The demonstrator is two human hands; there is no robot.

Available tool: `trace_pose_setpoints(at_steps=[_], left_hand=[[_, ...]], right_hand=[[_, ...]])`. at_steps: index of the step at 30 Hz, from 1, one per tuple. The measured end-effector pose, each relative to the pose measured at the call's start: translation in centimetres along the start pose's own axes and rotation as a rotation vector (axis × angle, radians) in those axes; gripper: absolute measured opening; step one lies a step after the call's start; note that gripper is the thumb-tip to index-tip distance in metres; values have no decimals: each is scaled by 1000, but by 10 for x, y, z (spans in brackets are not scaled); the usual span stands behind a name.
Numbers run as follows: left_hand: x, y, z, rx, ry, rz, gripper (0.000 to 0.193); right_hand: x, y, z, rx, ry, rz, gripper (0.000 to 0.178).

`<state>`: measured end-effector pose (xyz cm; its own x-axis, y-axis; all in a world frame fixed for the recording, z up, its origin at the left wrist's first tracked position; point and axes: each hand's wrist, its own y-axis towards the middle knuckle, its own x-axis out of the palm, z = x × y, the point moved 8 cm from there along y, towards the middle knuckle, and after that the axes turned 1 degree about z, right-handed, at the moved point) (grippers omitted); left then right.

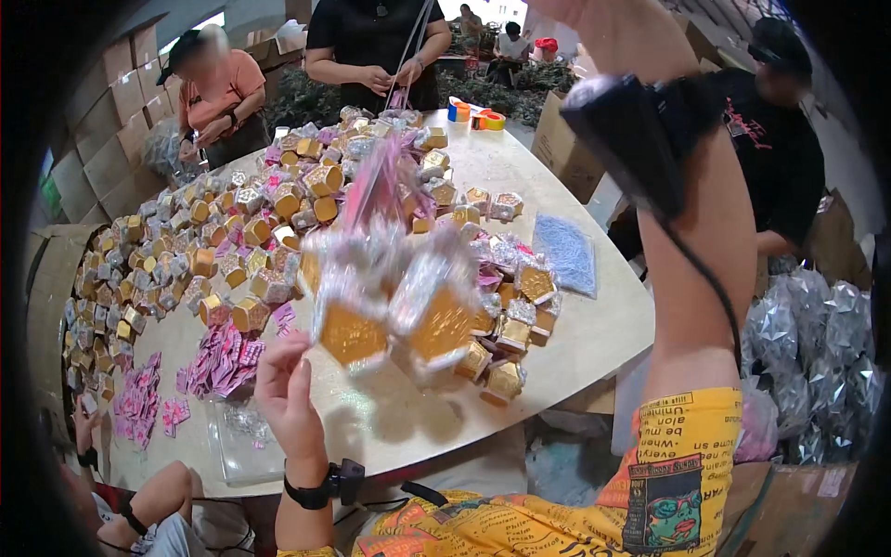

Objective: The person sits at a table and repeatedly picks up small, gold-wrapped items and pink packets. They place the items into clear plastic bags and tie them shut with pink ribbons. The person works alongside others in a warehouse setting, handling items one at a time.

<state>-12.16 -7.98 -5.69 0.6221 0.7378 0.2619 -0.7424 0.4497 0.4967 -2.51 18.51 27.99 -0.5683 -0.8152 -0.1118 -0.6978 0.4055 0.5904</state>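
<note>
Busy packing room here, cardboard cartons [111,111] stacked on the left and a big pale table [594,325] covered in little gold hexagon boxes [232,241] wrapped in clear film. Pink tags [218,362] lie in heaps near the table's near-left edge, a blue sheet [566,251] sits by the right edge, and tape rolls [475,116] are at the far edge. Other people stand around the far side and the right.

The step in hand looks like gathering wrapped boxes into a hanging bunch [394,306] — it dangles over the near edge on pink ribbons [380,181], blurred. The ribbons run up toward the right hand, but that hand is out of frame past the raised right arm [696,232], so I can't tell how it's gripping. The left hand [288,390] is up just left of and below the bunch, fingers loosely open, fingertips right at the lowest gold box — whether they touch it or not I can't say.

My guess: the next move calls for steadying the swinging bunch from below.
</note>
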Motion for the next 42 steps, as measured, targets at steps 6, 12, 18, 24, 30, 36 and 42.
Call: trace_pose_setpoints(at_steps=[6,12,18,24,30,36,42], left_hand=[[-15,-31,-40,-187,177,66,13],[-24,-70,-74,-349,358,-10,10],[-25,-77,-88,-454,293,23,9],[10,-70,-99,-447,286,-124,9],[30,-75,-104,-476,246,-197,8],[24,-75,-107,-486,258,-190,7],[34,-77,-107,-508,227,-228,7]], right_hand=[[-102,63,50,41,-65,177,14],[-168,56,67,-96,-337,500,9],[-224,21,28,-350,-520,627,10],[-276,-12,-6,-312,-685,680,9],[-376,-50,-1,-189,-712,713,9],[-394,-111,98,312,-532,258,16],[-341,-174,123,341,-442,391,12]])
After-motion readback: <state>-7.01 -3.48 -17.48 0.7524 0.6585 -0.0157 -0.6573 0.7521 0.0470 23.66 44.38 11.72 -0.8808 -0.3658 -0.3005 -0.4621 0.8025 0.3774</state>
